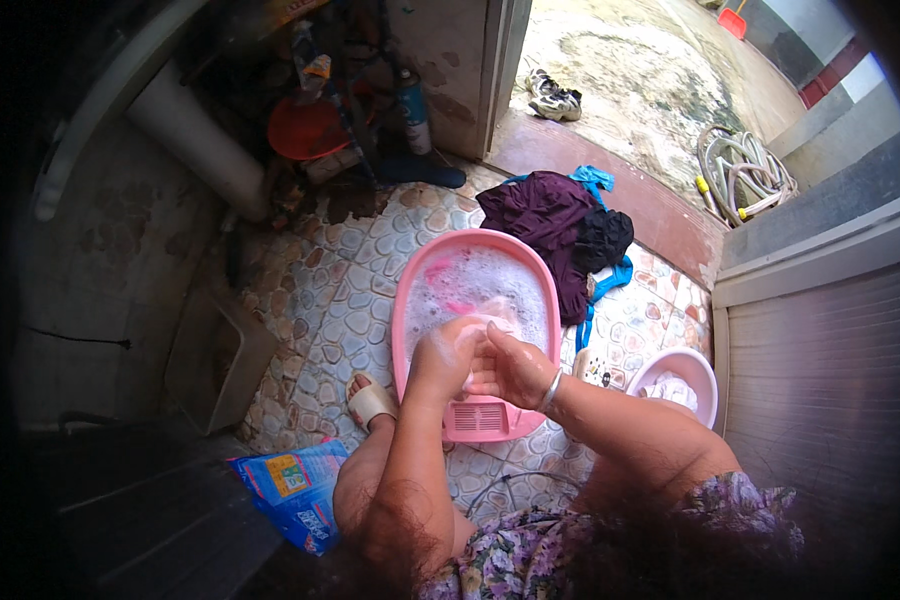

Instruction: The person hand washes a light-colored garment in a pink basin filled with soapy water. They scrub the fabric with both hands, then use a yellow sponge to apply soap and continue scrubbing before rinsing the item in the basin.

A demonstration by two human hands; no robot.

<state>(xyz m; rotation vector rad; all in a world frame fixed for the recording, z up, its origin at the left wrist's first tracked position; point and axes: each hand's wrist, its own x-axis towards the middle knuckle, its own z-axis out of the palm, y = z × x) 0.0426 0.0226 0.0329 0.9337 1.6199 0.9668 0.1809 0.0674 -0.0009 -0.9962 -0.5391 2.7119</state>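
Note:
A pink plastic tub (399, 330) stands on the floor before me, holding foamy water (465, 277). My left hand (444, 354) is bent over the near part of the tub, with suds on its back and its fingers curled. A pale wet cloth (499, 309) shows just beyond it, apparently in its grip. My right hand (521, 367), with a silver bangle (551, 391) at the wrist, is cupped against the left, thumb raised. Whether its fingers also grip the cloth is hidden. Bright pink fabric (461, 307) shows through the foam.
Dark purple clothes (532, 210) lie heaped beyond the tub, near the doorway sill (607, 176). To the right, a small pale basin (709, 382) holds white cloth (671, 390). A blue detergent bag (296, 487) is by my left leg. A coiled hose (750, 172) lies outside.

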